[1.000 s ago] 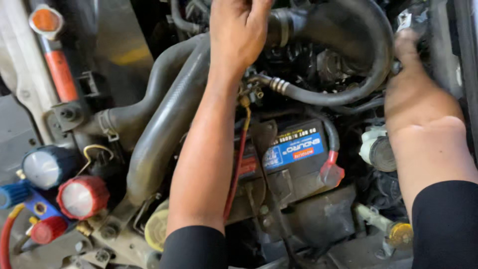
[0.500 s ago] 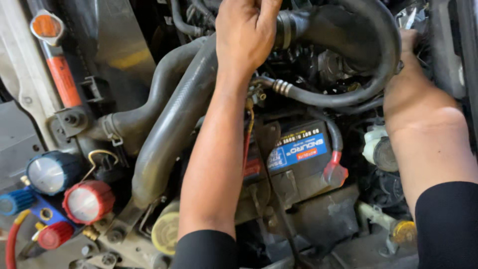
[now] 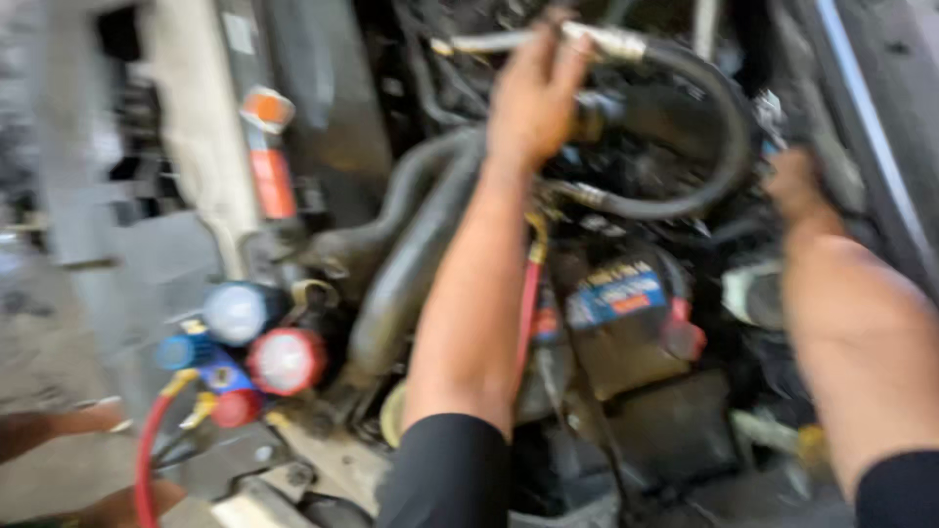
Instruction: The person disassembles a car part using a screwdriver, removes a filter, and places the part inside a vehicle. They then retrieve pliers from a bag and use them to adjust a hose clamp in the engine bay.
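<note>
The view is blurred by motion. I look down into an engine bay. My left hand (image 3: pixel 533 103) reaches deep in and is closed around a thick black hose (image 3: pixel 709 127) near its metal fitting (image 3: pixel 606 41). My right hand (image 3: pixel 797 186) sits at the far right beside the same hose loop, against the bay's edge; its fingers are too blurred to read. Both arms wear black sleeves. A battery with a blue label (image 3: pixel 611 298) lies between my forearms.
A manifold gauge set with a blue gauge (image 3: pixel 235 311) and a red gauge (image 3: pixel 284 360) hangs at the lower left, with a red hose (image 3: pixel 147 460) trailing down. Large black intake hoses (image 3: pixel 411 254) run beside my left forearm. An orange-capped part (image 3: pixel 266 110) stands at upper left.
The camera has swung, so everything sits lower and further right in the view. My left hand has stayed on the hose end; my right hand has stayed at the right edge.
</note>
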